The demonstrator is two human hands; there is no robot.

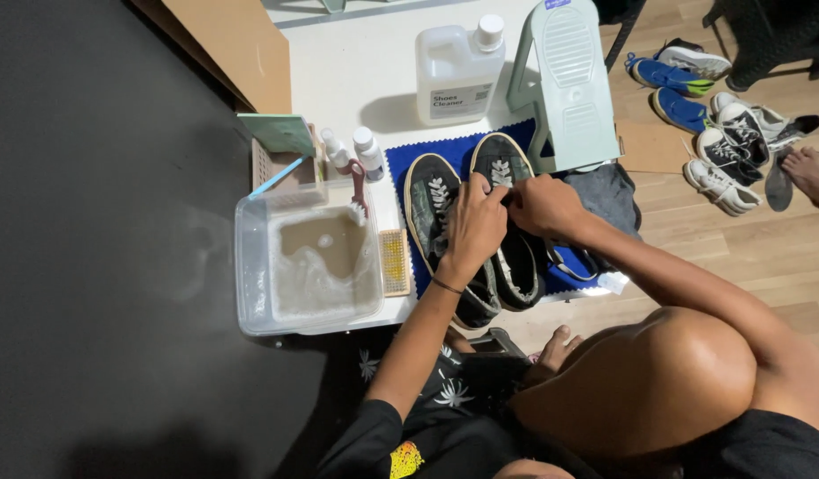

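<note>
Two dark sneakers lie side by side on a blue cloth (pixel 401 164) on the white table (pixel 356 71), their long axes running near to far with the toes at the far end. The left sneaker (pixel 430 200) has white laces showing. Both hands work on the right sneaker (pixel 501 164): the left hand (pixel 473 226) curls over its lace area with fingers bent and pinching, and the right hand (pixel 541 204) meets it from the right, fingers closed on the same spot, seemingly on the laces, though the exact grip is hidden.

At the far side stands a white rectangular jug (pixel 458 71) with a white cap and a pale label facing the camera. Two small white-capped bottles (pixel 356 151) stand left of the cloth. Further left, a clear plastic tub (pixel 307 262) holds murky, foamy water, with a yellow-bristled brush (pixel 394 262) lying just beside its right wall.

A pale green stool (pixel 565 80) leans at the table's right edge. The table's near edge is close to the person's knees. To the right, wooden floor (pixel 685 222) is open, with more shoes (pixel 720 133) scattered far right.
</note>
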